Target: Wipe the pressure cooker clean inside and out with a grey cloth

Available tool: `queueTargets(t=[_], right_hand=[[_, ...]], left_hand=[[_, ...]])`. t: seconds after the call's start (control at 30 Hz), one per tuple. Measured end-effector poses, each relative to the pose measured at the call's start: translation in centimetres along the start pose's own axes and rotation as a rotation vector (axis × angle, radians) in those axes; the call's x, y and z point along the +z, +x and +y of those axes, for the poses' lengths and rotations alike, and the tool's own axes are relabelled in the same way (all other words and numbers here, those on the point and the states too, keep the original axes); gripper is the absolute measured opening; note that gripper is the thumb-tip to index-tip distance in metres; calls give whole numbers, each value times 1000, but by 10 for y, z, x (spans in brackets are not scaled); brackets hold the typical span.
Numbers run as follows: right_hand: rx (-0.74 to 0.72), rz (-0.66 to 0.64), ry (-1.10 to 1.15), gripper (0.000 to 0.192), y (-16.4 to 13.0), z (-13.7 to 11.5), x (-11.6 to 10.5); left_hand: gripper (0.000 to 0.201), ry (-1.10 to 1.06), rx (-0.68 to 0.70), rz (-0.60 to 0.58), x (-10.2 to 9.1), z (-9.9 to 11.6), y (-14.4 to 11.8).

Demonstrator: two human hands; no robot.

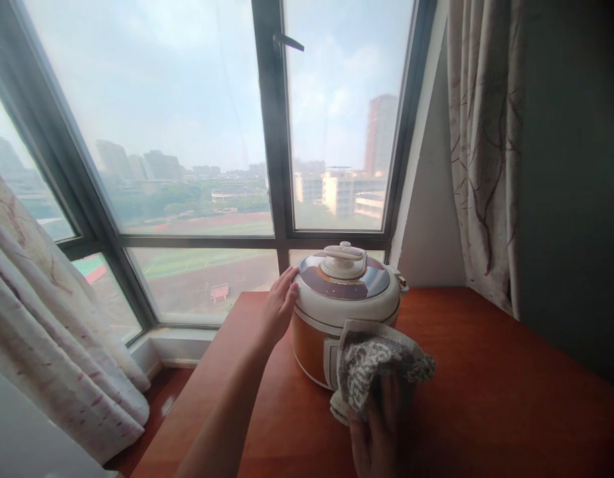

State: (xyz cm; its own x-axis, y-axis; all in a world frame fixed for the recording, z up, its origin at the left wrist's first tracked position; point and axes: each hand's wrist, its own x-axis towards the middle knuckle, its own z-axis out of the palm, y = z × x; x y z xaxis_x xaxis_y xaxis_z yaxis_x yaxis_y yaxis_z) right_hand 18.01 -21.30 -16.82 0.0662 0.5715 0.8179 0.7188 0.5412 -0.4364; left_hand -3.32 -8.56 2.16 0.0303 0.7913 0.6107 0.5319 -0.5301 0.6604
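A white and orange pressure cooker (346, 302) stands on a reddish wooden table (490, 385), its lid closed with a cream knob on top. My left hand (281, 307) rests flat against the cooker's left side, fingers spread along the lid rim. My right hand (379, 425) holds a grey and white knitted cloth (374, 362) pressed against the cooker's front lower panel, covering part of it.
A large dark-framed window (271, 133) stands behind the table, looking out on buildings and a sports field. Patterned curtains hang at the left (52, 332) and at the right (480, 146). A dark wall runs along the right. The table's left edge drops to a wooden floor.
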Motion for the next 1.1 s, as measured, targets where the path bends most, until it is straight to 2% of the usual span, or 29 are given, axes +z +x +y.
queueTargets(t=[0.03,0.1,0.17,0.23,0.3,0.37,0.47,0.5,0.53,0.57,0.63,0.67,0.77,0.83,0.93,1.03,1.1], right_hand=[[-79,23,-79,54,8,-4,-3],[-226,-15,-161,52,29,-15,-8],[-314,-43,-215,49,49,-27,-14],[-399,-91,-244,46,67,-36,-18],[-490,-166,-259,44,81,-44,-22],[-533,-240,-254,45,91,-50,-23],[-505,-341,-160,52,103,-61,-25],[-494,-378,-103,55,107,-66,-25],[-486,-412,-31,58,112,-70,-26],[-483,-439,57,61,118,-75,-26],[-443,-456,269,66,131,-84,-28],[-394,-452,374,67,138,-88,-28],[-171,-455,607,60,157,-98,-30],[-58,-487,683,52,168,-103,-33],[-41,-515,735,44,184,-102,-42],[-90,-422,683,41,201,-89,-54],[-105,-315,573,38,213,-74,-59]], left_hand=[[56,-20,-7,2,0,1,0],[55,-92,-45,-3,-2,2,-1],[53,-200,-89,-10,-5,2,-2],[50,-318,-144,48,-12,4,-6],[44,-374,-229,199,-20,9,-16],[35,-344,-296,400,-27,19,-34],[20,-289,-122,693,-28,41,-78],[13,-250,-61,714,-24,47,-95],[9,-213,-21,658,-18,51,-112],[9,-190,8,545,-10,54,-128],[11,-112,-22,401,12,52,-153],[20,-69,-55,341,24,49,-161],[59,53,-56,267,59,40,-170],[74,105,-72,266,77,39,-166],[87,132,-128,291,91,41,-155],[100,99,-197,298,91,33,-145],[98,-18,-286,304,87,20,-139]])
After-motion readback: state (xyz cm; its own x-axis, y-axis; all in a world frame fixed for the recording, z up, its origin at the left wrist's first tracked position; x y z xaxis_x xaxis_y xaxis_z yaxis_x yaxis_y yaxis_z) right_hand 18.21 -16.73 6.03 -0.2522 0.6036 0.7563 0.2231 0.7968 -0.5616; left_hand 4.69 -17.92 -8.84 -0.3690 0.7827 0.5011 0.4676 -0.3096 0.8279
